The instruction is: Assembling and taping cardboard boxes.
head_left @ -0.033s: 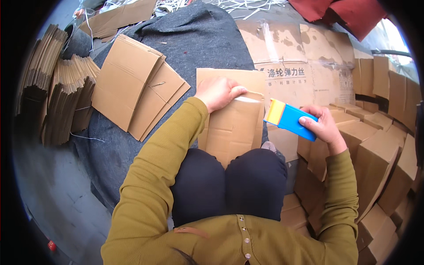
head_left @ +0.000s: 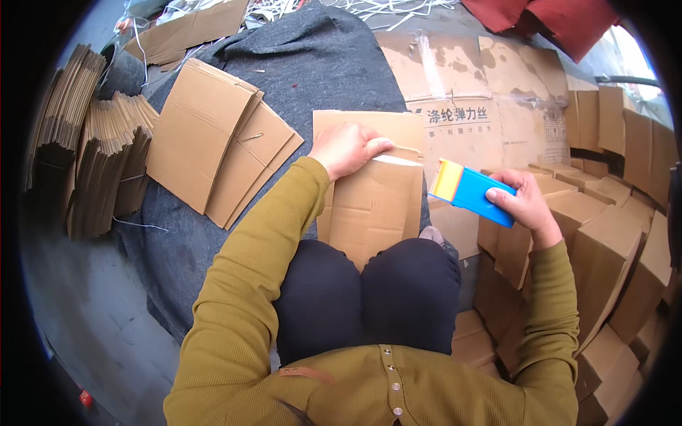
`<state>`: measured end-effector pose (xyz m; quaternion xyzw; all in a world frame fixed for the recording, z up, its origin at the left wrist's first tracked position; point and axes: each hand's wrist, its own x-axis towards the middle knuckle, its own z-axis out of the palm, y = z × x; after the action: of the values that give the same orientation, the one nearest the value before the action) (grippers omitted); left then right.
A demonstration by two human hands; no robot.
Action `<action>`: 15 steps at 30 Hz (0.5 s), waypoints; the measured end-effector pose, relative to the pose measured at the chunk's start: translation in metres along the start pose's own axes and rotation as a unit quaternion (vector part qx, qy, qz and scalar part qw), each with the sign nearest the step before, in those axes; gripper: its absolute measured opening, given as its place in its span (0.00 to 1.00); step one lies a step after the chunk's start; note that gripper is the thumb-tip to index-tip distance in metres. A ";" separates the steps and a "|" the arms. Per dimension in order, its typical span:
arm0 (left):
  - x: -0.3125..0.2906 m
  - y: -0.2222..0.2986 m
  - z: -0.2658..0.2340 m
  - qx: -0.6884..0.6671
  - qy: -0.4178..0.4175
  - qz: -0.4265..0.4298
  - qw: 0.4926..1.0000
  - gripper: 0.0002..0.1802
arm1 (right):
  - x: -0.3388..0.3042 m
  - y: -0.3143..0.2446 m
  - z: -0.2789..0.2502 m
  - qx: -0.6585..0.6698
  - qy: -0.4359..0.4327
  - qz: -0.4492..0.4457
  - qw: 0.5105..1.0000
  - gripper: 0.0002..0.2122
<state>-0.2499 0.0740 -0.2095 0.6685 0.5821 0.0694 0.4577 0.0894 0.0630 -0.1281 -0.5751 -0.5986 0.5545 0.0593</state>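
Clasping a blue case [head_left: 477,197], my right fingers [head_left: 509,177] hold its slanted length pointing at the carton [head_left: 373,209] from its right; my nearer left fingers [head_left: 378,145] grasp the carton's top.

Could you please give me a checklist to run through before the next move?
1. Left hand on the cardboard piece: ok, it touches the upper part.
2. Blue-and-yellow tool held firmly: looks ok, right hand is closed around its blue part.
3. Yellow end turned toward the cardboard piece: ok.
4. Blue-and-yellow tool apart from the cardboard piece: ok, a narrow gap shows.
5. Flat cardboard stack untouched by either hand: ok.
6. What the pale strip beside the left thumb is: cannot tell.
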 end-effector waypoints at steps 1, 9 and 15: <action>0.000 0.000 -0.001 -0.020 -0.008 -0.016 1.000 0.19 | -0.007 0.002 -0.009 0.004 -0.006 0.004 1.000 0.20; 0.012 -0.007 0.003 -0.081 -0.030 -0.046 0.995 0.23 | 0.015 0.054 -0.024 -0.070 0.011 0.050 0.996 0.20; 0.007 0.000 0.005 -0.040 0.006 -0.053 0.998 0.22 | 0.025 0.026 -0.008 -0.148 0.032 0.067 0.986 0.22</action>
<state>-0.2448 0.0771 -0.2156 0.6173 0.6161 0.0720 0.4839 0.1032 0.0789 -0.1584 -0.6340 -0.6318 0.4437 -0.0452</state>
